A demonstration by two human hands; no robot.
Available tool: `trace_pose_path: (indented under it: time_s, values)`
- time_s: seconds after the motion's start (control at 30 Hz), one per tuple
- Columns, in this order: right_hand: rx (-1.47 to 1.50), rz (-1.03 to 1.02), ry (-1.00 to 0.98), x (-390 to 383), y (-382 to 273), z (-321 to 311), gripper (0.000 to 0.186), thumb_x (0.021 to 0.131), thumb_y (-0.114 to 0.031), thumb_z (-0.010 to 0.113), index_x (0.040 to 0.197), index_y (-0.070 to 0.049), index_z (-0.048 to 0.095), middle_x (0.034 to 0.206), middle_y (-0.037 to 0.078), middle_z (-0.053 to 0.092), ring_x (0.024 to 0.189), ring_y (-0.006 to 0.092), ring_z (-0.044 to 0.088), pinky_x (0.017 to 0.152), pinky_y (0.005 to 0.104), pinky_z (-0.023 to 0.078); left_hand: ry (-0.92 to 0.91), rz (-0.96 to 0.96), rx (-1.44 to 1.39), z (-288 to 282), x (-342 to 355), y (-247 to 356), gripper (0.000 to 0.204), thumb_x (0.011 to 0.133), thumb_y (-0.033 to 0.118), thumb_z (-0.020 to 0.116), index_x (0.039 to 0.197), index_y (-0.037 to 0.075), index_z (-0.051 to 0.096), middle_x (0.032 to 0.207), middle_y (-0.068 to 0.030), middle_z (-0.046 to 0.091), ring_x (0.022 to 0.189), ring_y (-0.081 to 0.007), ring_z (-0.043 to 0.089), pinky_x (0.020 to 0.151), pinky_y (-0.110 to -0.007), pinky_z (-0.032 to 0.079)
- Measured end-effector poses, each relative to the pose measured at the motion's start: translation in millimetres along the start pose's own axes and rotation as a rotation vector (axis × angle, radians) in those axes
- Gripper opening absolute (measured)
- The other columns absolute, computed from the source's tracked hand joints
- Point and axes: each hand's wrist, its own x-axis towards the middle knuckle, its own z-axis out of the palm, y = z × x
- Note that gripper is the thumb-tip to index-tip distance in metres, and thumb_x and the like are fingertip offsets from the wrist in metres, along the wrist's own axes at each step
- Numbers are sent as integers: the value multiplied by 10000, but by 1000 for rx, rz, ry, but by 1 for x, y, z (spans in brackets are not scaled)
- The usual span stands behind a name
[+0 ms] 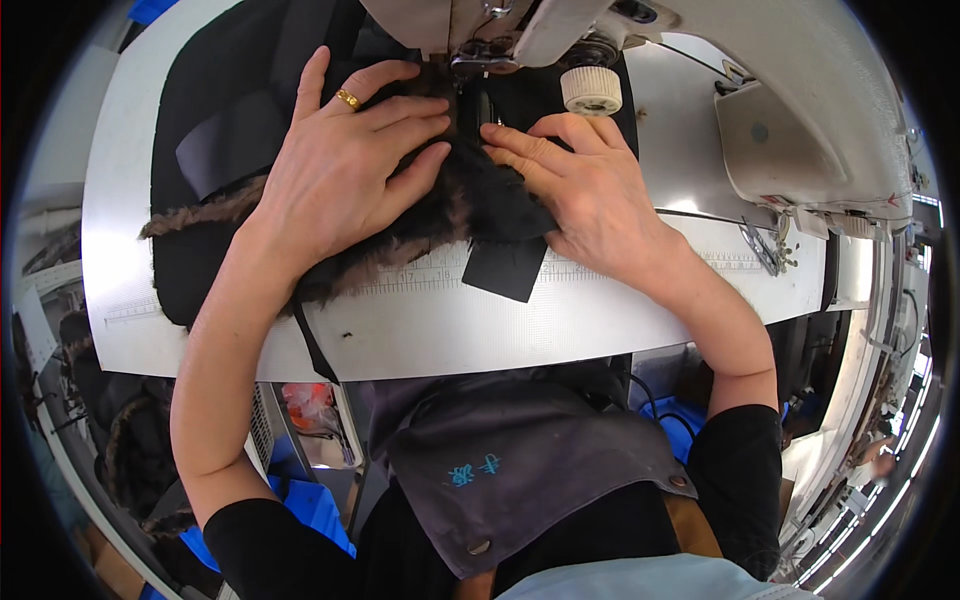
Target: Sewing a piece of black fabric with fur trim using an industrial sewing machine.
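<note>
The left hand spreads over furry cloth at a sewing machine. The right hand touches this cloth, grip unclear.

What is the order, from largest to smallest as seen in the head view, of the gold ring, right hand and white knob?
1. Right hand
2. White knob
3. Gold ring
</note>
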Motion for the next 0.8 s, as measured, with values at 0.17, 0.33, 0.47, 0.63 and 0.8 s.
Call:
trace_pose_path:
  time_s: [0.17,0.33,0.47,0.63,0.8]
  values:
    - [4,1,1,0,1,0,462,627,-60,688,1088,-44,703,1213,27,661,983,196,552,862,332,412,24,13,-19,1,2,-2,193,875,258,658,969,107,732,1089,40,689,1232,-178,511,1139,-558,183]
    - [28,9,18,1,2,2,451,630,-51,687,1081,-42,704,1211,27,663,986,197,558,860,332,412,43,28,-16,3,2,-7,183,878,253,656,958,109,735,1082,50,690,1226,-174,516,1142,-557,184]
    - [28,15,26,2,2,3,430,641,-47,684,1070,-41,708,1204,27,666,987,196,562,859,330,413,40,41,-24,5,2,-11,182,884,252,649,960,111,735,1077,50,694,1222,-175,519,1143,-552,183]
    - [28,27,44,4,5,6,390,681,-54,675,1069,-46,709,1197,18,670,986,191,564,856,329,414,42,49,-15,5,5,-14,190,892,260,637,959,112,735,1072,44,696,1216,-187,522,1139,-557,186]
    - [4,35,44,5,7,6,350,713,-60,662,1058,-59,716,1188,7,675,988,186,564,855,324,414,50,53,-5,7,7,-15,203,898,272,626,962,113,735,1073,39,695,1219,-200,519,1139,-561,187]
